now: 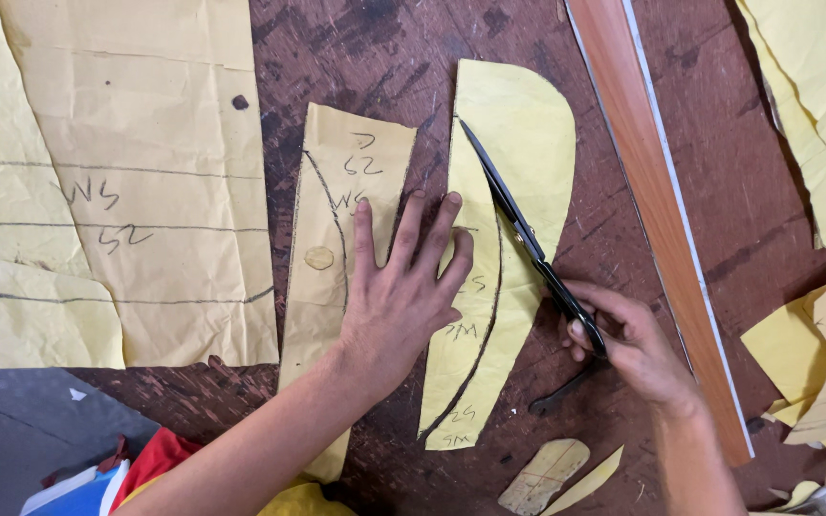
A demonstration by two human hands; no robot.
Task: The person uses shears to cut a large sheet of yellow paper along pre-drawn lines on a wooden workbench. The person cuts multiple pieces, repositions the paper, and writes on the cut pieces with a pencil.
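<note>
Closest in, at 6 o'clock, a couple of small paper offcuts (558, 475) sit on the scuffed dark worktable (384, 57). Just up from there the right hand (635, 342) is clamped round the handles of black scissors (526, 241), blades pointing to 11 o'clock over a curved yellow paper pattern (513, 191). The left hand (403, 291) is spread flat, fingers apart, pinning that pattern and a narrower marked piece (341, 215). A wooden straightedge (657, 205) runs past at 2 o'clock, and a big yellow sheet (136, 172) lies at 10 o'clock.
</note>
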